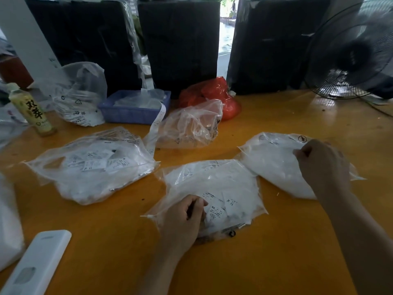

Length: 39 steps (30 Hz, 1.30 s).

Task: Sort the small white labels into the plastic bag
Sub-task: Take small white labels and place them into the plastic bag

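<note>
Three clear plastic bags stuffed with small white labels lie on the orange tabletop. The middle bag is crinkled and translucent, its long axis running from the near edge away toward the far side, and through the film show white labels with fine black print, one marked "SX". The left hand rests on the near end of this bag, fingers curled and pinching the plastic with a label under it. The right bag lies slantwise, its long axis running from far left to near right, filled so densely that it looks almost solid white. The right hand grips its upper edge, fingers curled over the plastic. The left bag lies well apart from both hands, wider than deep, with loose labels scattered flat under its top film. Behind stand a blue basket, a red bag and a bottle.
</note>
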### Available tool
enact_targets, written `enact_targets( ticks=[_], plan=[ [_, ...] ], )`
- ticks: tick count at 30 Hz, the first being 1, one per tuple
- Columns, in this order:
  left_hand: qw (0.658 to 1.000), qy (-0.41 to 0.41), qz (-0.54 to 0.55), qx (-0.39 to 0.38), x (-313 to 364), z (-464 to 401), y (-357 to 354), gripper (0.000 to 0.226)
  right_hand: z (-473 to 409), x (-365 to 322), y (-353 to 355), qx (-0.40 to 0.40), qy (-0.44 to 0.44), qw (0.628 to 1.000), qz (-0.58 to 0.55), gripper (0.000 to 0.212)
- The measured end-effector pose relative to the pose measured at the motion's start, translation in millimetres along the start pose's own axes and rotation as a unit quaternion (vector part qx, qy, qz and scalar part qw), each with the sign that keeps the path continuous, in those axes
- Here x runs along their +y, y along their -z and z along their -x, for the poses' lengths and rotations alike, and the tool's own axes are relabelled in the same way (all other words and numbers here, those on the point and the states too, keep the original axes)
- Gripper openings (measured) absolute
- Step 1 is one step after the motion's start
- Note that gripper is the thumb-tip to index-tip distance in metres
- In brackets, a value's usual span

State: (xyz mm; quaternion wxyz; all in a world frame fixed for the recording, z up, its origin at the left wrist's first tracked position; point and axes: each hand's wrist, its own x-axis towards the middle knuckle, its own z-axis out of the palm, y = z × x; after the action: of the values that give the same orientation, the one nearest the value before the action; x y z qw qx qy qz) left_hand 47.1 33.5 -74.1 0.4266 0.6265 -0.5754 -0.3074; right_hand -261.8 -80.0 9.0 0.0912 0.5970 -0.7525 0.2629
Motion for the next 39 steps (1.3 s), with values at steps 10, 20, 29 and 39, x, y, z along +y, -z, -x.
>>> enact_targets(
  ticks=[10, 20, 29, 39],
  plan=[
    [1.0, -0.012, -0.008, 0.005, -0.6, 1.2, -0.2, 0.023, 3.8, 10.5, -9.3, -0.062, -0.067, 0.993, -0.07, 0.014],
    [1.0, -0.014, -0.013, -0.006, -2.7, 2.0, 0.2, 0.024, 8.2, 15.5, -1.5, -0.052, -0.07, 0.988, -0.125, 0.013],
    [1.0, -0.022, -0.022, 0.002, -5.7, 0.7, -1.2, 0.023, 10.5, 13.6, 8.1, -0.118, -0.028, 0.992, -0.024, 0.046],
    [1.0, -0.028, -0.002, -0.004, -3.5, 2.0, 0.1, 0.024, 3.4, 7.8, 26.3, -0.113, -0.066, 0.988, -0.087, 0.034]
  ],
)
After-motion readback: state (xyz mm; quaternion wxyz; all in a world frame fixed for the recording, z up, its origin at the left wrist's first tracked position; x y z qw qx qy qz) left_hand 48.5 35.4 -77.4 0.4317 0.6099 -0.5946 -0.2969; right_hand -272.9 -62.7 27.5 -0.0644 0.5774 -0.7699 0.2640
